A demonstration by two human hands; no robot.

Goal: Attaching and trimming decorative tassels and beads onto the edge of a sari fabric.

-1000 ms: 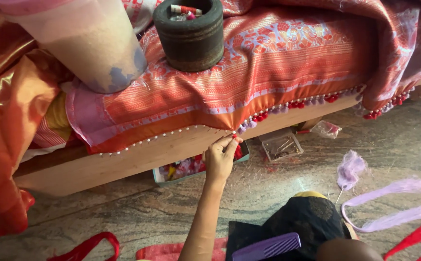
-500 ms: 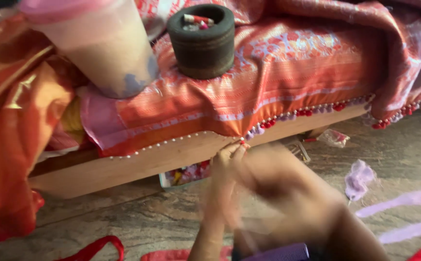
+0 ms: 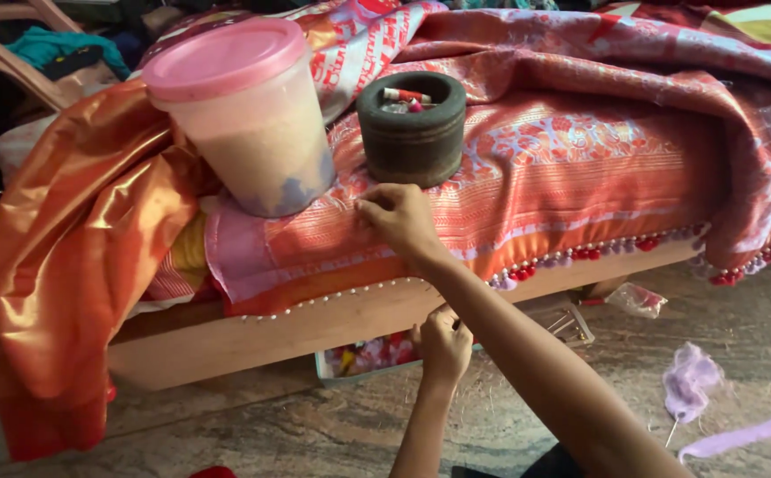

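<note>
Reaching: right hand [image 3: 400,217] lies on top of the orange-red patterned cloth [image 3: 580,177], just in front of the dark round pot [image 3: 412,128]; its fingers [image 3: 372,208] are curled down and pinched together on the fabric, though whether they hold a fold or only press it I cannot tell.
Holding below: left hand [image 3: 445,341] sits under the wooden edge [image 3: 314,327] of the low surface, at the beaded hem [image 3: 580,257]; fingers closed up near the trim, but what they grip is hidden behind the hand.
Cloth position: draped over the surface, its hem of small white beads and red-and-lilac tassels hanging along the front edge, between the two hands.
Risk, pot: it stands on the same cloth, close to the right hand, with small spools inside; a tug on the fabric would likely shift or tip it and spill them.
Risk, tub: the pink-lidded tub [image 3: 244,124] also rests on the cloth near its edge; dragging the fabric forward could slide it off.
Risk, trim: pulling hard from below may snap beads or tassels loose.
Risk, snag: cloth could catch on the wooden edge.
Floor: lilac thread scraps [image 3: 691,394] lie well apart to the right.
</note>
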